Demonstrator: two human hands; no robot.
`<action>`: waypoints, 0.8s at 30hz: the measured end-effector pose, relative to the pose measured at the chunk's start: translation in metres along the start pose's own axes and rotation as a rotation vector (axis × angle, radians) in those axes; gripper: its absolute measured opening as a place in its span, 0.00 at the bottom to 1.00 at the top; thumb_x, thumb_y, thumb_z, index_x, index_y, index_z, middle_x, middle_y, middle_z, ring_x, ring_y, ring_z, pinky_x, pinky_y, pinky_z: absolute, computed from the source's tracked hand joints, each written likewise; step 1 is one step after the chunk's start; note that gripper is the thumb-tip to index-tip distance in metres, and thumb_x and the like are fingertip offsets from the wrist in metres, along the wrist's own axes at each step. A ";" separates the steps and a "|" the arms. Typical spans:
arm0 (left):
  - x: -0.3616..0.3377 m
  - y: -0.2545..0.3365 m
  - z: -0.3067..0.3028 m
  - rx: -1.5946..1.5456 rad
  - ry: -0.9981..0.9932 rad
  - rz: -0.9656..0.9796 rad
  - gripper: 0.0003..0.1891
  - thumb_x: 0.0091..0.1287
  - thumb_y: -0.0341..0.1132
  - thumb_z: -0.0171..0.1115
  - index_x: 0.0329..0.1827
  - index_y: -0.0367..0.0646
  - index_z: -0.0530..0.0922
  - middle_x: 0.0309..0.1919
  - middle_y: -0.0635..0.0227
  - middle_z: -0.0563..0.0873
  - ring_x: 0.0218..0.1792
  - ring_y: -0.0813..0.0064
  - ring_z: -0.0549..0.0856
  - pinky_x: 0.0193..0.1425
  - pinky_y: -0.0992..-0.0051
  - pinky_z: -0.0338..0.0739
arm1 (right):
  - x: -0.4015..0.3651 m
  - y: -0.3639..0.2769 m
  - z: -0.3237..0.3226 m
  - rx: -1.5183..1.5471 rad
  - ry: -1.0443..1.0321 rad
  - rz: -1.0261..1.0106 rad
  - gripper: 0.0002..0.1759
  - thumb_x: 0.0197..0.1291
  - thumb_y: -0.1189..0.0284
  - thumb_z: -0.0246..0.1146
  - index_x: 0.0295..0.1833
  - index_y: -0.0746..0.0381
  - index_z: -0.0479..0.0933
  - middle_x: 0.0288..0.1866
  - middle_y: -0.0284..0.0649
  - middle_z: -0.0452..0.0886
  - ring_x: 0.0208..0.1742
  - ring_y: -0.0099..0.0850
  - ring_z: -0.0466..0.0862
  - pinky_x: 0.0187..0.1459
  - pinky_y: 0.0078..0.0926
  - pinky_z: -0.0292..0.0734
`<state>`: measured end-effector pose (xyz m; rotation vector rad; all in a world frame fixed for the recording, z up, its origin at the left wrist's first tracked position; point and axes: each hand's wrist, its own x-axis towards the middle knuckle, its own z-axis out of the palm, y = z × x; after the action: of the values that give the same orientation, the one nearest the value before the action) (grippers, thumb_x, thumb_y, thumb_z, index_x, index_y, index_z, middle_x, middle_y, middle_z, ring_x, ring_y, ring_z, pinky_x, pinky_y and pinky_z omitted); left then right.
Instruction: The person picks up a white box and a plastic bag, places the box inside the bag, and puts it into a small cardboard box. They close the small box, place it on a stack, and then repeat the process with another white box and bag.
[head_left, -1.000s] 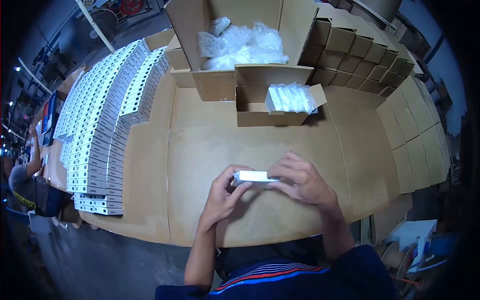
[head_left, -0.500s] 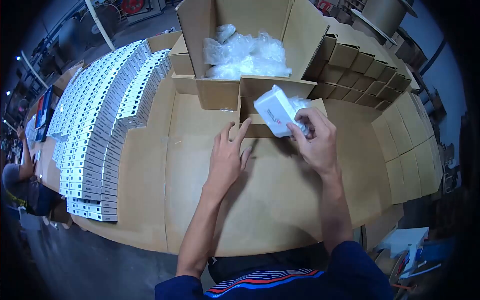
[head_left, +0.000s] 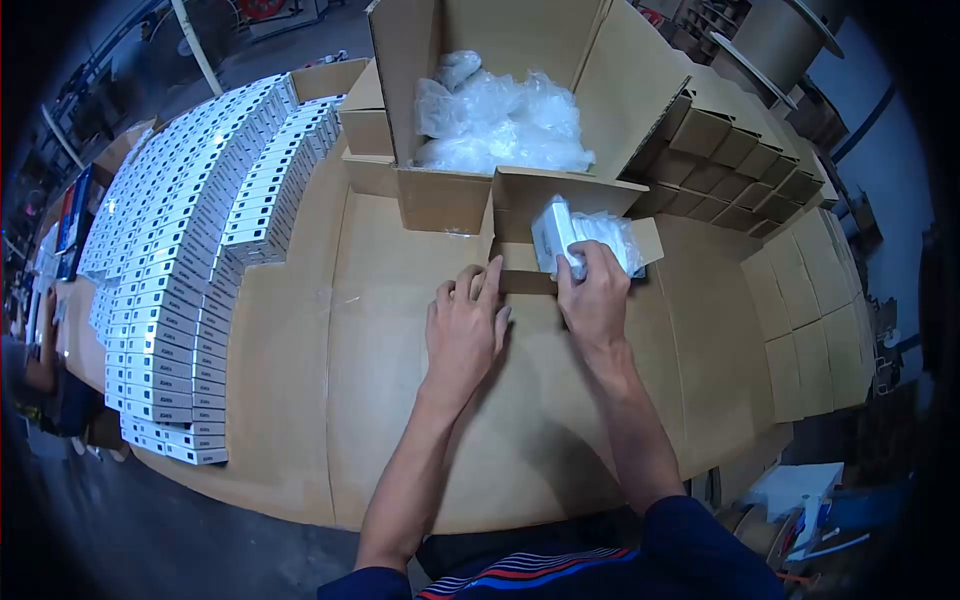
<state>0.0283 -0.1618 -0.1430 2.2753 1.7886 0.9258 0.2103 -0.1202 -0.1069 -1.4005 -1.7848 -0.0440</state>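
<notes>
A small open cardboard box point(head_left: 526, 283) stands in the middle of the work surface, its flaps raised. My right hand point(head_left: 597, 295) is closed on a white package point(head_left: 548, 238), which is upright and partly inside that box. To its right, clear plastic-wrapped items point(head_left: 612, 233) fill the box's right side; my fingers hide part of them. My left hand point(head_left: 466, 325) is at the box's front left corner, fingers stretched forward and thumb apart. Its index fingertip appears to touch the corner, and it holds nothing.
Behind stands a large carton point(head_left: 400, 90) with clear plastic-wrapped bundles point(head_left: 510, 120). Rows of white boxes point(head_left: 180, 270) are stacked at left. Small brown cartons point(head_left: 720, 160) rise at back right, with more cartons point(head_left: 815, 310) at the right edge. Another person's arm point(head_left: 45, 350) shows far left.
My right hand has lowered the white package into the small box and turned it upright. My left hand has shifted slightly right, its index finger now at the box corner. The view has shifted a little.
</notes>
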 end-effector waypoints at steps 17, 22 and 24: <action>-0.014 -0.027 -0.045 -0.178 0.031 -0.071 0.40 0.68 0.36 0.72 0.84 0.57 0.66 0.63 0.56 0.81 0.56 0.54 0.84 0.59 0.57 0.80 | -0.016 -0.032 0.004 -0.382 -0.293 0.121 0.25 0.74 0.66 0.61 0.69 0.69 0.78 0.81 0.59 0.63 0.69 0.56 0.74 0.69 0.51 0.72; -0.026 -0.088 -0.086 -0.094 0.206 -0.172 0.38 0.67 0.33 0.72 0.81 0.50 0.69 0.60 0.53 0.82 0.57 0.52 0.84 0.62 0.56 0.79 | -0.008 -0.099 0.027 -0.064 -0.097 -0.130 0.33 0.62 0.79 0.65 0.74 0.67 0.70 0.80 0.59 0.62 0.71 0.57 0.71 0.70 0.52 0.66; -0.028 -0.116 -0.095 -0.048 0.268 -0.213 0.34 0.67 0.32 0.71 0.78 0.46 0.72 0.61 0.50 0.81 0.59 0.49 0.83 0.65 0.55 0.77 | 0.001 -0.125 0.044 0.104 -0.156 -0.251 0.28 0.59 0.81 0.64 0.67 0.67 0.74 0.74 0.59 0.70 0.69 0.58 0.73 0.71 0.52 0.67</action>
<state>-0.1230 -0.1788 -0.1278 1.9590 2.0379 1.2646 0.0826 -0.1439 -0.0783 -1.1265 -2.0539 0.0266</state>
